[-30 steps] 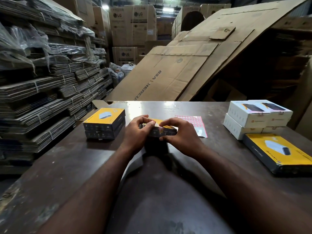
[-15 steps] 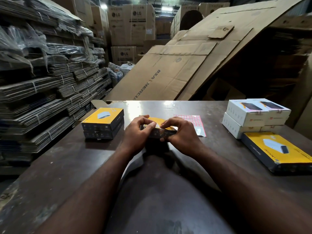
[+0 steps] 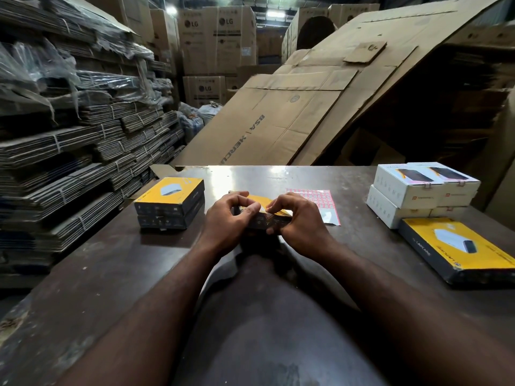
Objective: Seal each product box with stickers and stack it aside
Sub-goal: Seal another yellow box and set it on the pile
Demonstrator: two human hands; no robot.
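**Table (image 3: 111, 274), dark, worn top; items left to right.**

1. Bundled flattened cartons (image 3: 69, 162), tied stacks, off the table's left edge.
2. Stack of two yellow-topped boxes (image 3: 170, 203), black sides, squared up, near the left edge. Same place as half a second ago.
3. Left hand (image 3: 225, 221): fingers curled round the left end of the held box, thumb lying along its upper near edge. Grip closed on the box, as in both earlier frames.
4. Held box (image 3: 267, 220), yellow top and dark side, at the middle of the table between both hands. Whether it rests on the table or is lifted cannot be told. Position unchanged.
5. Right hand (image 3: 301, 221): fingers clamped on the right end, thumb and forefinger meeting at the upper near edge. A small pale spot shows there; sticker or nail cannot be told.
6. Sticker sheet (image 3: 315, 197), red-bordered labels, flat on the table just behind the right hand. Not moved.
7. White boxes (image 3: 418, 190), two tiers, near the right edge. Not moved.
8. Large flat yellow box (image 3: 459, 246), just in front of the white boxes, lying flat.

**Behind:** leaning cardboard sheet (image 3: 278, 121); LG cartons (image 3: 220, 37).
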